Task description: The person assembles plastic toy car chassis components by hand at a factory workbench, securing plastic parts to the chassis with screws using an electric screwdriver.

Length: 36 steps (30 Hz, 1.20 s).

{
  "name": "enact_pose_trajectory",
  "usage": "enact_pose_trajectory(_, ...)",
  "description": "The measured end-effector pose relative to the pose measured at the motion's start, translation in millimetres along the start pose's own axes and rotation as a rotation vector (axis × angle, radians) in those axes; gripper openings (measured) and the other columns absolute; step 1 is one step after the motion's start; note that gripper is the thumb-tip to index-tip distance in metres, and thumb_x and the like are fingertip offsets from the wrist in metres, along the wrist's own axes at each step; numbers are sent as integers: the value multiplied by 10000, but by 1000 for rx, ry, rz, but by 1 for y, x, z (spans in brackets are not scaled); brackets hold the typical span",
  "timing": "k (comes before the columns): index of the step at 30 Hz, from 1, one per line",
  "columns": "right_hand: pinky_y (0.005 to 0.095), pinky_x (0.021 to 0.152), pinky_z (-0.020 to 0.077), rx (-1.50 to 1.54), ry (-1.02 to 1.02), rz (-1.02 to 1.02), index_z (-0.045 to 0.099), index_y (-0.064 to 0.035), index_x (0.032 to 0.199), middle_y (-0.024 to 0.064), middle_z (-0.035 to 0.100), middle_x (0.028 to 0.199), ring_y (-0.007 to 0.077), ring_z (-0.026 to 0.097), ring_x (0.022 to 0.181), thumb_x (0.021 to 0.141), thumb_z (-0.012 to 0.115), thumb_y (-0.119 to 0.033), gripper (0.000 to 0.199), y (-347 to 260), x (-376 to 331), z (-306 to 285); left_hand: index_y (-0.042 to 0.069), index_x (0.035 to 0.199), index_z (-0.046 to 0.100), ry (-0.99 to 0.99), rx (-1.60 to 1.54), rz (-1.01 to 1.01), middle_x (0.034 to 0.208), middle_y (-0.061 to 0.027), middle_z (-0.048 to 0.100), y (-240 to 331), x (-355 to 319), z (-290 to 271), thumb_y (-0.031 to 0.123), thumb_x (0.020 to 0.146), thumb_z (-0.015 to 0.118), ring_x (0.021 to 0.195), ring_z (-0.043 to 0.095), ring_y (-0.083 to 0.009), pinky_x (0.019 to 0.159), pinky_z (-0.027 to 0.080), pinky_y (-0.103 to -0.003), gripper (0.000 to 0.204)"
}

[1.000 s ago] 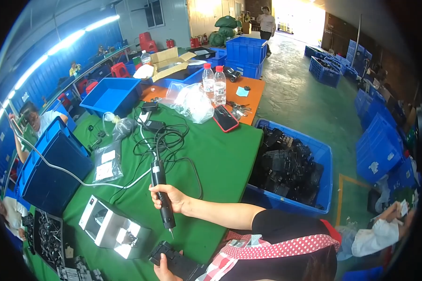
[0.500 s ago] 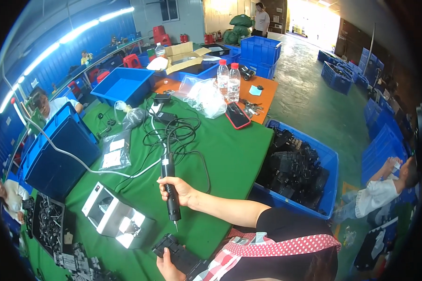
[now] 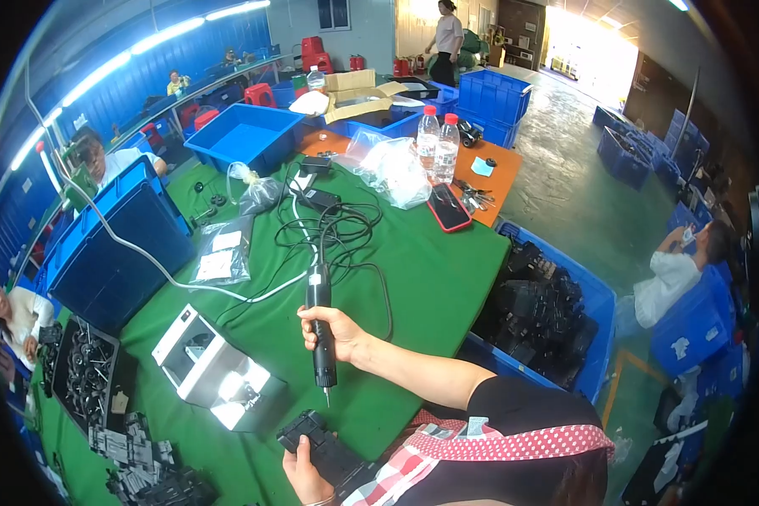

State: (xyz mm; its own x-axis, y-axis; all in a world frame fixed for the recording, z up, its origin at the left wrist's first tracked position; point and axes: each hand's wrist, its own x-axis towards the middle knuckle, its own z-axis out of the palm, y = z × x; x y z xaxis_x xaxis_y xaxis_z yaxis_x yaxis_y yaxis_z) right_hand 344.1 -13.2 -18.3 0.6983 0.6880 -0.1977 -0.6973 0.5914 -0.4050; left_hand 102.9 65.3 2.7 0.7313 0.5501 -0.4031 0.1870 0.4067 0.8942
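Observation:
My right hand (image 3: pixel 337 334) is wrapped round a black electric screwdriver (image 3: pixel 320 291), held upright with its bit pointing down. In my left hand (image 3: pixel 305 474) is a black moulded plastic part (image 3: pixel 336 451), low at the front edge of the green-covered table, thumb on top. The screwdriver's bit hangs above this part, apart from it. Left of the screwdriver stands a grey-white box-shaped device (image 3: pixel 215 367) with a brightly lit front and an opening in its top. A coiled black cable (image 3: pixel 346 228) runs back from the screwdriver.
A blue crate (image 3: pixel 603 316) of black parts stands right of the table. At left are a black tray (image 3: pixel 84 375) of small parts and stacked dark pieces (image 3: pixel 148 464). Bottles (image 3: pixel 445 152), a phone (image 3: pixel 449 207) and a plastic bag (image 3: pixel 392 173) lie farther back. Several people are around.
The whole view has shifted, so the table's things appear farther right. Both hands keep their holds, the bit still above the black part. A person at the back has moved left.

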Motion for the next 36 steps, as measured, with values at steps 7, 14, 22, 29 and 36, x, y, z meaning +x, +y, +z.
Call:
enact_pose_trajectory(7, 290, 484, 444, -67, -10, -3, 495, -68, 885, 25, 506, 643, 136, 508, 499, 747, 656, -72, 211, 4, -4, 1, -43, 1044, 494, -129, -291, 22, 872, -163, 615, -30, 21, -15, 114, 888, 498, 719, 635, -287, 666, 545, -383, 221)
enact_pose_trajectory(14, 302, 464, 427, -143, -136, -31, 501, -53, 916, 30, 502, 611, 142, 512, 487, 780, 642, -99, 201, 13, -18, 12, -46, 1050, 502, -130, -301, 13, 884, -174, 627, -41, 22, -27, 114, 879, 523, 753, 640, -310, 658, 544, -392, 234)
enact_pose_trajectory(22, 301, 454, 408, -202, -194, -52, 500, -37, 1007, 32, 457, 581, 145, 467, 470, 836, 559, -151, 214, 11, -23, 12, -49, 1096, 513, -132, -335, -27, 960, -115, 619, -34, 15, -17, 54, 877, 524, 810, 614, -214, 738, 500, -317, 243)
enact_pose_trajectory(29, 302, 456, 408, -235, -228, -31, 506, -61, 934, 27, 472, 590, 154, 482, 474, 788, 594, -95, 174, 10, -21, 19, -16, 1032, 574, -96, -339, 27, 931, -63, 630, -36, 6, -16, 80, 882, 540, 777, 600, -144, 706, 487, -258, 181)
enact_pose_trajectory(36, 311, 440, 417, -273, -201, -21, 500, -53, 893, 47, 503, 603, 163, 502, 453, 763, 636, -102, 194, 17, -22, 20, -12, 1034, 575, -66, -304, 24, 950, -61, 629, -48, 7, -28, 77, 881, 539, 793, 599, -141, 717, 485, -260, 181)
